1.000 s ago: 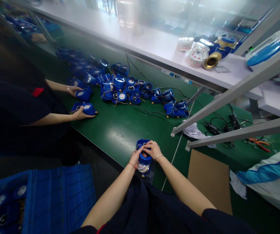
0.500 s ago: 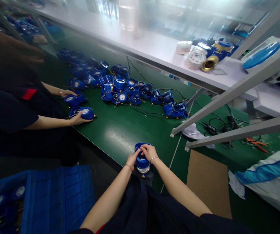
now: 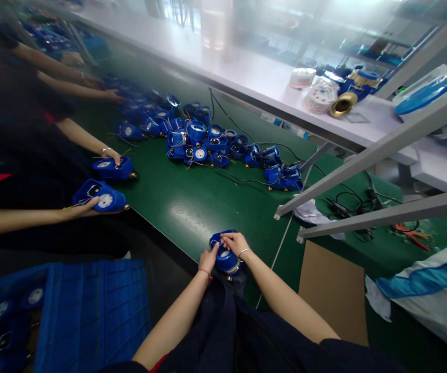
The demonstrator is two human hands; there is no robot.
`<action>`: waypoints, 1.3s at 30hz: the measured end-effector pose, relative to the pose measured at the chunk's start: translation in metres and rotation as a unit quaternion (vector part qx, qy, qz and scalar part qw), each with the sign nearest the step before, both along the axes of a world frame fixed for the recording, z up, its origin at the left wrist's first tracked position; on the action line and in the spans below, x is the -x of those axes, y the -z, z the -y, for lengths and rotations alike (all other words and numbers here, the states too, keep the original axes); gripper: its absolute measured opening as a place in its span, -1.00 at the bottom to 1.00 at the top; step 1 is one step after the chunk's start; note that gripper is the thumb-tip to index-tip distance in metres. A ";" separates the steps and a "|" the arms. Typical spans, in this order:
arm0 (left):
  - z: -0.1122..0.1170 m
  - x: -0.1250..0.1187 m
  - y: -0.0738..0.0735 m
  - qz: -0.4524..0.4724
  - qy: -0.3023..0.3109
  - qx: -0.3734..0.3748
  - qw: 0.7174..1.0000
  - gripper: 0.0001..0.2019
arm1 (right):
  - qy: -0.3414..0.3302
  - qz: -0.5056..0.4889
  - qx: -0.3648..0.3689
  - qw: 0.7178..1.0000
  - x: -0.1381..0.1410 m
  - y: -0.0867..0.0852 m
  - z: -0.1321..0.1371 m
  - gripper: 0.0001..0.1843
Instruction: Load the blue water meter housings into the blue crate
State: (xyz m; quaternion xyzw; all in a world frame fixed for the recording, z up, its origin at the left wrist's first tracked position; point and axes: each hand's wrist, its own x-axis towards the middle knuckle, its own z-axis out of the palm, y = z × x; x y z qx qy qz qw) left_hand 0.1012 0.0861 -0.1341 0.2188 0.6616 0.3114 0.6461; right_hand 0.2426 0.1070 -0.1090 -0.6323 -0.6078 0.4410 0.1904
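Observation:
A blue water meter [image 3: 228, 263] with a brass fitting at its lower end rests at the near edge of the green table [image 3: 186, 212], right in front of me. My left hand [image 3: 208, 258] is closed around its left side, thumb near the upper housing. Over the top of the meter, my right hand [image 3: 236, 243] pinches with thumb and forefinger at what looks like a thin wire. The fingertips of both hands nearly meet there, and the wire's ends are too small to make out.
Several blue meters [image 3: 196, 132] with loose wires line the table's back. At left a co-worker's hands hold two meters [image 3: 106, 200]. A blue crate [image 3: 91, 316] stands low left. A shelf [image 3: 262, 77] with slanted metal legs, cardboard [image 3: 332, 290] and a white-blue bag [image 3: 433, 285] are right.
My hands stay at the meter, which has turned slightly, its top going left. The co-worker's two meters have moved left and toward the table's edge; another pair of arms now shows behind.

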 end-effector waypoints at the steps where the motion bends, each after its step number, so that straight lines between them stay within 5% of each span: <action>1: 0.000 0.002 -0.006 -0.038 0.005 -0.025 0.999 -0.73 | 0.001 0.003 0.002 1.000 0.002 0.000 -0.001 -0.66; 8: -0.021 0.009 -0.041 -0.165 0.161 -0.179 0.956 -0.76 | -0.034 0.050 -0.019 0.998 0.016 -0.010 -0.004 -0.72; 16: -0.046 0.015 -0.036 -0.212 0.318 -0.208 0.900 -0.70 | -0.068 0.123 -0.015 0.990 0.024 -0.030 0.003 -0.75; 22: -0.051 0.019 -0.020 -0.205 0.347 -0.225 0.887 -0.62 | -0.071 0.211 0.004 0.975 0.017 -0.043 0.006 -0.60; 26: -0.050 0.018 -0.015 -0.201 0.346 -0.250 0.882 -0.60 | -0.068 0.249 0.014 0.966 0.022 -0.043 0.008 -0.74; 39: -0.043 0.023 -0.029 -0.234 0.394 -0.291 0.840 -0.83 | -0.049 0.197 -0.038 0.978 0.024 -0.021 0.009 -0.79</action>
